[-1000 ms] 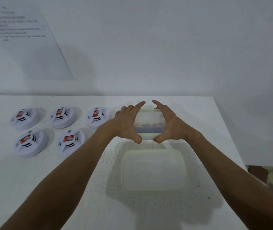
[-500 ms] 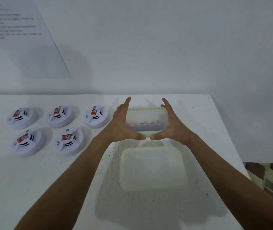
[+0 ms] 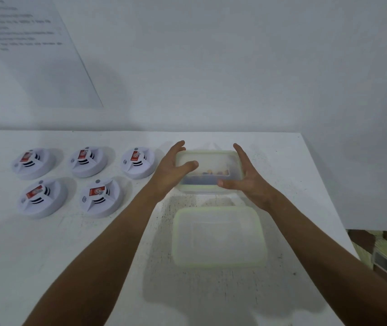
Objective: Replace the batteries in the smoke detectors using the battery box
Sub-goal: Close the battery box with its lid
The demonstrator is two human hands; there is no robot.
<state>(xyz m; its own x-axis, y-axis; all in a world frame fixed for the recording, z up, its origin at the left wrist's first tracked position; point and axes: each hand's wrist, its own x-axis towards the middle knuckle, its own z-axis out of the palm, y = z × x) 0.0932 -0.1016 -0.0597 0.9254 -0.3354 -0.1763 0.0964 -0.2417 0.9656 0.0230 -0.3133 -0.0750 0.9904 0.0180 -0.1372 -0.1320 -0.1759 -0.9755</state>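
**A bare, staged work station rather than a lived-in room**

A plain white tabletop (image 3: 46, 255) stands pushed against a blank white wall (image 3: 235, 67), with a printed sheet of paper (image 3: 30, 55) fixed to the wall at the left, its lines too blurred to read. Five round white plastic smoke detectors with red labels (image 3: 98, 196) lie in two neat rows, laid out as for a set exercise. Past the tabletop's right edge shows a strip of patterned tiled floor (image 3: 385, 252)
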